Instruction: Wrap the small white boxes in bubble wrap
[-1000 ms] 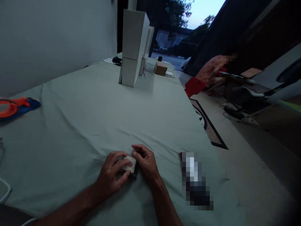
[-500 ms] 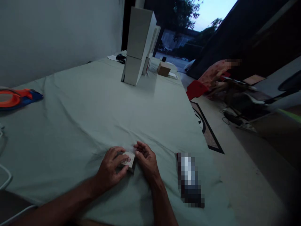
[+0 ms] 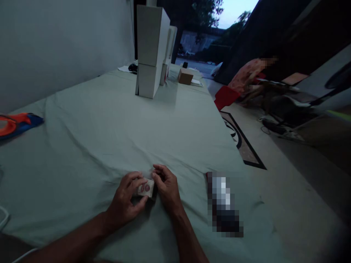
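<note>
Head view has the small printed box [image 3: 147,187] between your hands, toward the near edge of the cloth-covered table [image 3: 109,135] and well in from its right edge, where a pixelated item [image 3: 224,202] lies. Your left hand [image 3: 124,199] grips the box, thumb at the side facing you, fingertips over the top and far side. Your right hand [image 3: 168,186] has its fingers curled, thumb close to forefinger, just by the box's far right corner; from those fingertips the box lies left and slightly toward you. The left is the nearer hand. With the box's left end covered and the light dim, I cannot tell its long axis, nor whether your right fingers pinch anything. Against half a second ago, your left forefinger covers less of the red print, and your right thumb sits closer to that corner.
</note>
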A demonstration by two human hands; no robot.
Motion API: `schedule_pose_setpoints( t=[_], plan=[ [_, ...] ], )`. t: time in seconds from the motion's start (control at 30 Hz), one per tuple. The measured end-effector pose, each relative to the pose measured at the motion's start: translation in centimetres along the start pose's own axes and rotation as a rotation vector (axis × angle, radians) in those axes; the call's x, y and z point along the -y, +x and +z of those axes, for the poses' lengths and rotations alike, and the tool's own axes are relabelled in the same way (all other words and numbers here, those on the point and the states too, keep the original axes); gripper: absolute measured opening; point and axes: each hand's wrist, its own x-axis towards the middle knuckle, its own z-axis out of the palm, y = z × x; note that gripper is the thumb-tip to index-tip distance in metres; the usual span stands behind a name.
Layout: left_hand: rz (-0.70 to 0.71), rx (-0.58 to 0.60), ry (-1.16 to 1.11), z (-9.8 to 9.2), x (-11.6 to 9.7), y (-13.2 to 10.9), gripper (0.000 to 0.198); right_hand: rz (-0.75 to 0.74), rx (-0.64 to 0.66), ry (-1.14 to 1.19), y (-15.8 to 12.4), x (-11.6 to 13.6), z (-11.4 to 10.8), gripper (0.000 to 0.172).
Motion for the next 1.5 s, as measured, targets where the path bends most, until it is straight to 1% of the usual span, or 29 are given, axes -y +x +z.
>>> schedule_pose_setpoints(
  t=[0.1,0.2,0.27,0.37,0.43,0.53,0.67,0.73,0.8,0.9,0.97,1.07,1.23,1.3,1.37,1.4,1.5],
  plan=[
    [0.036,-0.013,0.027,0.0,0.0,-0.1,0.044,-0.078,-0.088,-0.006,-0.3,0.4,0.3,0.022],
    [0.065,-0.022,0.016,-0.3,-0.2,-0.1,0.046,-0.123,-0.156,0.028,-0.4,0.6,0.5,0.02],
    [0.058,-0.035,-0.021,-0.5,-0.4,-0.1,0.046,-0.12,-0.207,0.073,-0.3,0.7,0.5,0.02],
    [0.009,-0.056,-0.042,-0.8,-0.6,-0.1,0.046,-0.071,-0.265,0.157,0.0,1.0,0.3,0.02],
    [-0.024,-0.04,-0.028,-0.8,-0.6,-0.1,0.048,-0.034,-0.277,0.195,0.2,1.3,0.1,0.021],
    [-0.034,0.01,-0.026,-0.6,-0.6,0.1,0.051,0.001,-0.286,0.228,0.5,1.5,-0.5,0.025],
    [-0.022,0.017,-0.053,-0.4,-0.4,0.0,0.044,0.059,-0.219,0.212,0.8,1.0,-1.7,0.043],
    [-0.018,0.018,-0.066,-0.3,-0.4,-0.2,0.043,0.107,-0.159,0.165,0.8,0.5,-2.0,0.052],
    [-0.013,0.03,-0.07,-0.3,-0.3,-0.4,0.043,0.136,-0.112,0.063,0.7,0.0,-2.0,0.057],
    [-0.002,0.052,-0.077,-0.3,-0.3,-0.6,0.041,0.088,-0.088,-0.164,0.6,-0.5,-1.3,0.055],
    [0.007,0.057,-0.085,-0.2,-0.2,-0.6,0.044,0.03,-0.108,-0.248,0.6,-0.7,-0.8,0.05],
    [0.015,0.073,-0.08,-0.2,-0.3,-0.4,0.046,-0.025,-0.178,-0.24,0.9,-0.7,-0.5,0.045],
    [0.031,0.112,-0.078,-0.5,-0.8,0.0,0.041,-0.09,-0.318,-0.347,1.0,0.1,-1.5,0.041],
    [0.039,0.139,-0.088,-0.7,-0.9,0.1,0.041,-0.118,-0.335,-0.37,0.6,1.0,-1.6,0.036],
    [0.047,0.18,-0.086,-0.9,-1.1,0.1,0.041,-0.16,-0.293,-0.41,0.2,1.8,-1.1,0.033],
    [0.051,0.199,-0.078,-1.0,-1.2,0.1,0.043,-0.188,-0.259,-0.446,0.1,2.2,-0.7,0.035],
    [0.056,0.227,-0.039,-1.1,-1.3,0.1,0.052,-0.257,-0.187,-0.588,0.1,2.6,0.4,0.052]
  ],
)
